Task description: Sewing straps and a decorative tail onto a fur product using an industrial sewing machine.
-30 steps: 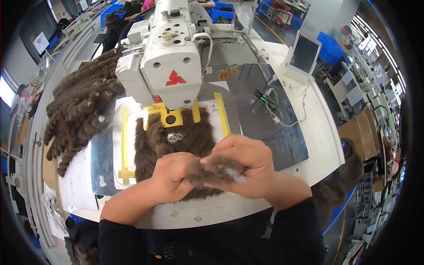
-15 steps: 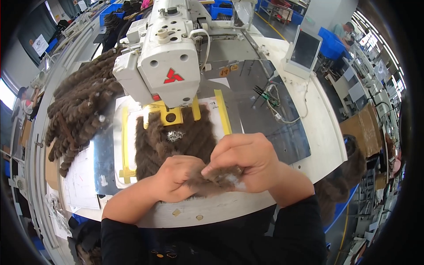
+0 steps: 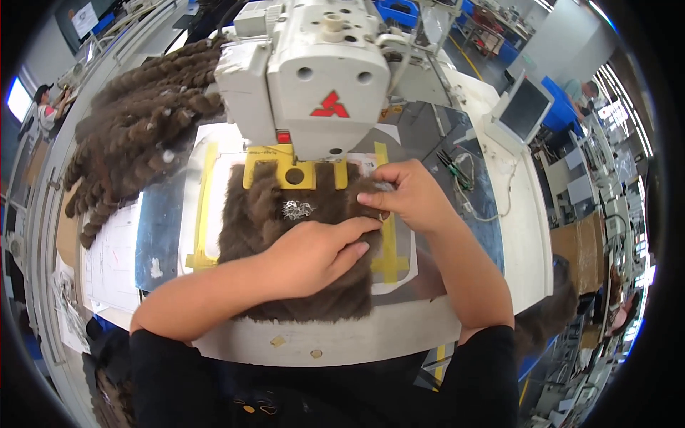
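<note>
Your white table [image 3: 528, 235] carries the sewing machine [image 3: 328, 93] over its far half. Beneath the machine head lies the taped template [image 3: 389, 264], and on it your fur panel [image 3: 307, 303], whose lower end reaches toward the table's front edge. The step in hand looks like settling the panel's right edge. Your left hand [image 3: 317, 253] lies across the panel, index finger stretched to that edge, thumb apart from it, the other fingers tucked out of sight; press there lightly so the pile doesn't drag. Your right hand [image 3: 414, 196] seems to have thumb and index pinched on the edge higher up; best ease it outward evenly, as a hard tug could skew the panel. Mind hairs creeping under the yellow clamp [image 3: 310, 175] at the panel's far edge, and avoid rubbing the silver patch [image 3: 297, 209] just in front of it.
</note>
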`<state>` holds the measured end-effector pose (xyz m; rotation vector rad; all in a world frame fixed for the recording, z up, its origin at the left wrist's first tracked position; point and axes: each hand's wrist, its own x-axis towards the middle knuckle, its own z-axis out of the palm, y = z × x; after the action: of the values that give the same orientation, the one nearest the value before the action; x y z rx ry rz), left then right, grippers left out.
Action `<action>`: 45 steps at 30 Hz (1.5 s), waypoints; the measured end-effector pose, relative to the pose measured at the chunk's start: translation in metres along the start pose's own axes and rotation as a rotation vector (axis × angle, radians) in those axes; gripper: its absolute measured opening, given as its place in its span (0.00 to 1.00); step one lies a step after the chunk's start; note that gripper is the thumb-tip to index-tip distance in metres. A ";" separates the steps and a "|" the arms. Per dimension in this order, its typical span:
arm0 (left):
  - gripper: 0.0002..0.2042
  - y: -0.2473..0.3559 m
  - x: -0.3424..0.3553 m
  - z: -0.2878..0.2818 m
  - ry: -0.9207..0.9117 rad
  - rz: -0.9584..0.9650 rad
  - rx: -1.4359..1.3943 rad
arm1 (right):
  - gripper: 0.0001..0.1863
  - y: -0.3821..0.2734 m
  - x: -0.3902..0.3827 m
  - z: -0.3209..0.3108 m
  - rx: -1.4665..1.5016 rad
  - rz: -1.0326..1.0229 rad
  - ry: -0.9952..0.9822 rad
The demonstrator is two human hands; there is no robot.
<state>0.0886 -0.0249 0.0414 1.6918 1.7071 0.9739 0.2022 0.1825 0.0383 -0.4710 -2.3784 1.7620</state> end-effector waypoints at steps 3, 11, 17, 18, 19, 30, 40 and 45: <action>0.17 -0.024 0.011 -0.016 -0.114 -0.047 0.023 | 0.10 0.017 0.030 0.000 0.072 0.113 -0.122; 0.24 -0.082 0.015 -0.028 -0.082 0.139 0.515 | 0.17 0.043 0.076 0.026 -0.259 -0.121 0.005; 0.21 -0.089 0.016 -0.026 0.121 0.230 0.795 | 0.20 0.037 0.076 0.029 -0.456 -0.101 0.042; 0.21 -0.091 0.016 -0.024 0.125 0.240 0.801 | 0.20 0.035 0.077 0.028 -0.456 -0.095 0.041; 0.21 -0.094 0.018 -0.024 0.122 0.241 0.796 | 0.19 0.034 0.078 0.028 -0.401 -0.031 0.043; 0.09 -0.099 0.027 -0.017 0.256 0.322 0.832 | 0.21 0.042 0.078 0.033 -0.654 -0.173 0.207; 0.07 -0.096 0.031 -0.014 0.276 0.292 0.881 | 0.20 0.042 0.086 0.017 -0.232 -0.048 0.127; 0.12 -0.090 0.032 -0.014 0.162 0.137 0.912 | 0.15 0.055 0.093 0.015 -0.278 -0.049 0.168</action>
<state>0.0217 0.0094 -0.0189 2.3402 2.3782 0.3753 0.1190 0.2145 -0.0250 -0.5647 -2.4979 1.3194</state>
